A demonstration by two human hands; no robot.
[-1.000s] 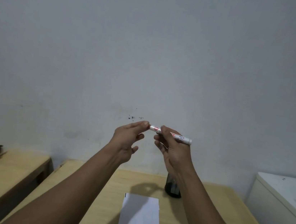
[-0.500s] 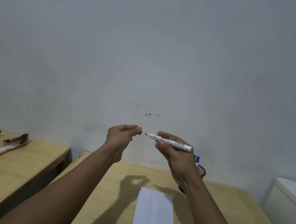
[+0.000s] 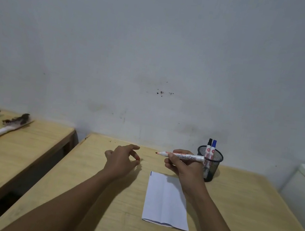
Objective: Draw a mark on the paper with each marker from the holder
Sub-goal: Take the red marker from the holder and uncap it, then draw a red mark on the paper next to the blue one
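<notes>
1. You've got the red marker uncapped in your right hand, so this looks like the step just ahead of the mark itself.
2. Fingers of that hand are wrapped round the barrel near its middle; the marker lies almost level, red tip pointing left, clear of your fingertips and well above the paper.
3. Your left hand is curled low over the table, pinching a small red piece at the fingertips, probably the cap.
4. Next move, I'd say: swing the tip down onto the sheet, which lies flat just below your right wrist.
5. Two more markers, black-capped and blue-capped, stand in the mesh holder just behind your right hand.
</notes>
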